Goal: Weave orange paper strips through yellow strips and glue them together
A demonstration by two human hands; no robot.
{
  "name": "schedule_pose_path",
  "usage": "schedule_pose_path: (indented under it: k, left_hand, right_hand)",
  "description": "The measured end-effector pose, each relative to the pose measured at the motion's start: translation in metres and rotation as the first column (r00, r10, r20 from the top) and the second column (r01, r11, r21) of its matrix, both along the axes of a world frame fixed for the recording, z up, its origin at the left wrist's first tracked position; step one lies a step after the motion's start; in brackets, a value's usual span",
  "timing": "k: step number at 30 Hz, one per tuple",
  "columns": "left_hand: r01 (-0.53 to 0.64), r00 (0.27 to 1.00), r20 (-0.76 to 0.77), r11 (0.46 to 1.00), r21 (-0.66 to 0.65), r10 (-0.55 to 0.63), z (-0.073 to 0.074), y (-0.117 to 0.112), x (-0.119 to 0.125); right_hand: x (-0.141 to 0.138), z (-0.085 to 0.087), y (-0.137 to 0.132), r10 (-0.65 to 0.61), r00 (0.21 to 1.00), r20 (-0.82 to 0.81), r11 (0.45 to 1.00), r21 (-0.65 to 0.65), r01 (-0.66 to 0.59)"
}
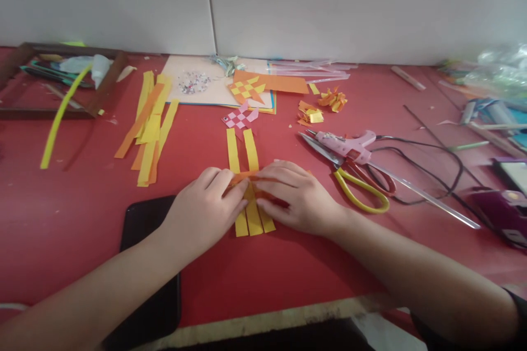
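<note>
Several yellow paper strips lie side by side on the red table, pointing away from me. An orange paper strip crosses over them. My left hand is closed with its fingertips on the orange strip's left part. From the other side, my right hand grips the strip's right part, fingers curved over it. My fingers hide much of the crossing. Just beyond are a pink checkered woven paper fish and an orange-and-yellow woven paper fish.
Loose yellow and orange strips lie left. A black phone-like slab is under my left forearm. To the right are scissors, a pink glue gun with a cord, and paper scraps. A wooden tray sits far left.
</note>
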State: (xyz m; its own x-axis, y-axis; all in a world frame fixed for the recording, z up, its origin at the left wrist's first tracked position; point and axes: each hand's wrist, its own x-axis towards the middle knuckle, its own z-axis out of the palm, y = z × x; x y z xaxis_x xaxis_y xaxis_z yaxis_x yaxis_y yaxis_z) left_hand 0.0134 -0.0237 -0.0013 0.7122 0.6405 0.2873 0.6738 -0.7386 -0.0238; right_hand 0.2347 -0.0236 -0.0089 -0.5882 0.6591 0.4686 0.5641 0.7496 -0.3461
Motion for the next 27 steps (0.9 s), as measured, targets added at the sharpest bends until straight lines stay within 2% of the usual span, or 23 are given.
schedule_pose_path:
  k: [3,6,9,17,27]
  left_hand:
    - [0.006,1.0,0.009,1.0,-0.013,-0.006,0.0,0.0004,0.0002]
    - [0.021,0.999,0.032,1.0,-0.008,-0.021,-0.001,0.0014,0.0002]
    - [0.055,0.998,0.043,0.998,0.017,-0.056,-0.0027,0.0025,0.0002]
    - [0.159,0.987,0.01,0.987,0.03,-0.16,-0.0058,0.0046,0.0021]
    - [0.131,0.991,0.031,0.991,0.012,-0.131,-0.0076,0.0029,0.0026]
  right_hand:
    - [0.003,-0.0006,0.0019,-0.117,0.992,-0.051,0.993,-0.021,0.116]
    - [0.0061,-0.0024,0.0046,-0.175,0.982,-0.07,0.982,-0.079,0.17]
    - [0.0077,-0.0046,0.0066,-0.154,0.986,-0.067,0.984,-0.105,0.147]
    - [0.0069,-0.0047,0.0062,-0.112,0.994,-0.01,0.993,-0.043,0.112]
    - [0.0078,-0.0051,0.0062,-0.097,0.995,0.009,0.994,-0.053,0.097]
